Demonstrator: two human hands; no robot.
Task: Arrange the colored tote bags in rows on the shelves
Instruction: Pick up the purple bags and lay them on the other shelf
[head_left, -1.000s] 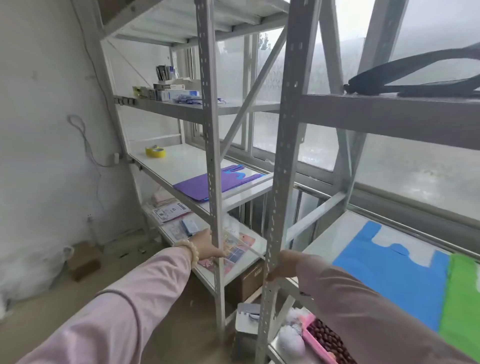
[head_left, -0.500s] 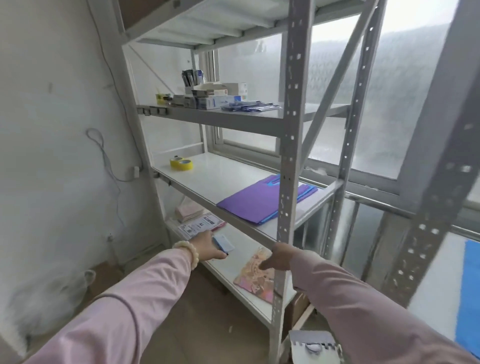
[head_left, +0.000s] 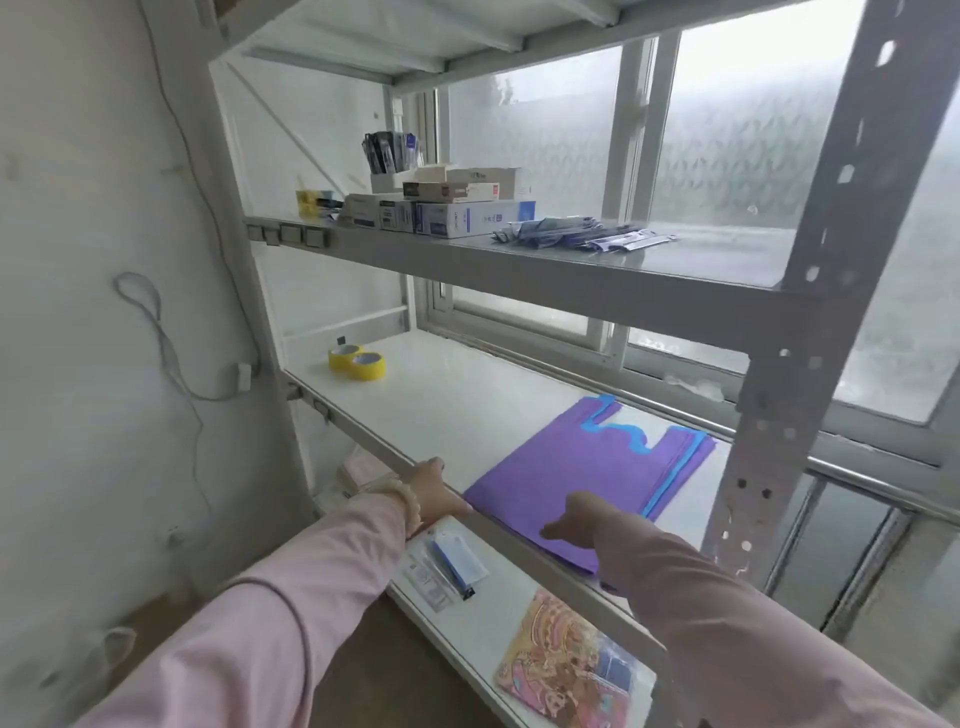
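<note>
A purple tote bag (head_left: 566, 467) lies flat on the middle shelf (head_left: 447, 400), stacked on a blue tote bag (head_left: 675, 480) whose edge and handle show along the right side. My right hand (head_left: 576, 519) rests on the purple bag's near edge, fingers on the fabric; whether it grips the bag is unclear. At the shelf's front edge, just left of the bags, my left hand (head_left: 434, 491) lies with its fingers over the rim.
Two yellow tape rolls (head_left: 357, 361) sit at the shelf's far left. Boxes (head_left: 457, 208) and packets (head_left: 582, 236) fill the upper shelf. Papers (head_left: 447, 566) and a patterned card (head_left: 566, 665) lie on the lower shelf. A perforated upright (head_left: 779, 374) stands right of the bags.
The view has swung left and closer to the left shelf unit. Both hands rose from the lower shelf to the middle shelf; my right hand now touches the purple bag.
</note>
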